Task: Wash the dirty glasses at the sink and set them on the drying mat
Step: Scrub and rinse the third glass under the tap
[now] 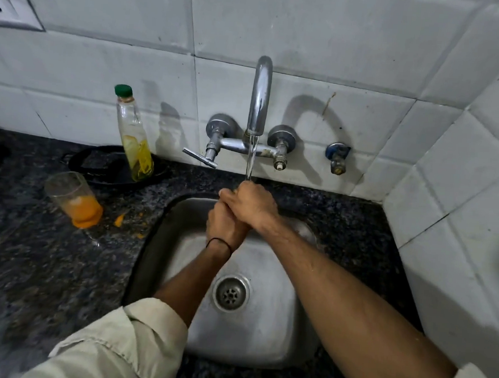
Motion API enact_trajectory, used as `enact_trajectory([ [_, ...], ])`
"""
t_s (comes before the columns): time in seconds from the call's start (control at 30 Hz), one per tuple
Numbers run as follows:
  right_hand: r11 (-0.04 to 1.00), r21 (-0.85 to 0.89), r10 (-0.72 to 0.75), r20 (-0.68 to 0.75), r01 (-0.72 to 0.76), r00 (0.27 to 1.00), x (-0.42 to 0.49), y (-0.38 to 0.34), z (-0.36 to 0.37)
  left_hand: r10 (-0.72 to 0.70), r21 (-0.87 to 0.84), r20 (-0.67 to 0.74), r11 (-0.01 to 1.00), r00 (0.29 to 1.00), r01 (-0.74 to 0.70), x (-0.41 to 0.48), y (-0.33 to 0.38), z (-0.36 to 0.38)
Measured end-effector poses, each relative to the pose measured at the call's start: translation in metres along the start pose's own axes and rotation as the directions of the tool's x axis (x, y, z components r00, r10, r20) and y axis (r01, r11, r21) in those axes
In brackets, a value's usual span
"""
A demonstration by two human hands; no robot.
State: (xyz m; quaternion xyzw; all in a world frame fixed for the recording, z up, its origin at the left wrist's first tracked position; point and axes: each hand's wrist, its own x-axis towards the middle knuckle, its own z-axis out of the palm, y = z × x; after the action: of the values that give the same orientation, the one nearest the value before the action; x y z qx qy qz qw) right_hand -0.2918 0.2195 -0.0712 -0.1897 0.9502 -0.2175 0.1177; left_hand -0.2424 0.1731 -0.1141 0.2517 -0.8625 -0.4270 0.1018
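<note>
upright glass [73,198], long axis vertical

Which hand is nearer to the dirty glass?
Left. The left hand is under the tap, right of the glass; the right hand lies over it, farther right.

A clear bottle [134,135] with a green cap [123,90] and yellow dregs stands upright on a black round lid [108,165] lying on the dark speckled counter [30,262]. A small blue-handled valve [337,158] juts from the white tiled wall [313,25]. A switch plate [7,3] sits top left.
</note>
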Motion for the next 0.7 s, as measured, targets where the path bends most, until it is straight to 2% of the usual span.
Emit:
enact_trajectory([
  [0.03,1.000,-0.017,0.000,-0.035,-0.001,0.999,0.000,0.001,0.002,0.036,0.057,0.013,0.998,0.999,-0.037,0.001,-0.001,0.001],
  [0.07,0.999,-0.028,-0.037,-0.060,0.036,0.997,-0.004,0.004,0.000,0.078,0.041,0.067,0.996,0.995,-0.081,0.003,-0.006,-0.001],
  [0.1,0.996,-0.021,-0.088,-0.048,0.087,0.995,-0.007,0.008,-0.004,0.093,-0.085,0.160,0.993,0.983,-0.080,0.006,-0.014,-0.006],
  [0.13,0.989,0.022,-0.147,-0.008,0.148,0.989,-0.010,0.013,-0.011,0.098,-0.292,0.292,0.956,0.951,-0.008,0.009,-0.023,-0.012],
  [0.17,0.975,0.115,-0.199,0.060,0.191,0.978,-0.012,0.017,-0.019,0.141,-0.470,0.394,0.880,0.908,0.067,0.012,-0.034,-0.018],
  [0.23,0.936,0.290,-0.258,0.177,0.200,0.950,-0.015,0.020,-0.029,0.238,-0.606,0.524,0.779,0.818,0.161,0.014,-0.047,-0.024],
  [0.27,0.936,0.300,-0.246,0.176,0.187,0.953,-0.013,0.018,-0.029,0.235,-0.622,0.535,0.760,0.811,0.190,0.012,-0.046,-0.024],
  [0.3,0.950,0.274,-0.192,0.134,0.150,0.972,-0.009,0.016,-0.025,0.204,-0.619,0.495,0.765,0.845,0.178,0.009,-0.042,-0.020],
  [0.37,0.948,0.317,0.011,0.043,-0.024,0.999,0.004,0.009,-0.013,0.071,-0.502,0.258,0.862,0.964,0.071,0.002,-0.029,-0.008],
  [0.4,0.927,0.356,0.116,0.015,-0.114,0.993,0.007,0.005,-0.006,0.011,-0.356,0.099,0.934,0.995,0.025,-0.002,-0.024,0.000],
  [0.43,0.923,0.348,0.179,-0.015,-0.163,0.984,0.009,0.001,0.000,-0.009,-0.244,-0.024,0.970,1.000,0.003,-0.005,-0.021,0.006],
  [0.47,0.944,0.286,0.185,-0.055,-0.162,0.981,0.007,-0.001,0.004,-0.003,-0.224,-0.045,0.975,0.999,-0.007,-0.008,-0.022,0.010],
  [0.5,0.966,0.221,0.162,-0.103,-0.136,0.981,0.005,0.000,0.005,0.015,-0.304,0.020,0.953,1.000,-0.009,-0.008,-0.024,0.013],
  [0.57,0.991,0.134,0.023,-0.140,-0.005,0.990,-0.004,0.006,0.000,0.081,-0.504,0.205,0.863,0.975,0.034,-0.004,-0.033,0.008],
  [0.63,0.974,0.137,-0.173,-0.048,0.178,0.984,-0.009,0.016,-0.006,0.168,-0.643,0.338,0.760,0.926,0.097,0.003,-0.040,-0.007],
  [0.7,0.936,0.242,-0.272,0.041,0.255,0.961,-0.015,0.022,-0.010,0.263,-0.697,0.455,0.700,0.851,0.157,0.007,-0.043,-0.020],
])
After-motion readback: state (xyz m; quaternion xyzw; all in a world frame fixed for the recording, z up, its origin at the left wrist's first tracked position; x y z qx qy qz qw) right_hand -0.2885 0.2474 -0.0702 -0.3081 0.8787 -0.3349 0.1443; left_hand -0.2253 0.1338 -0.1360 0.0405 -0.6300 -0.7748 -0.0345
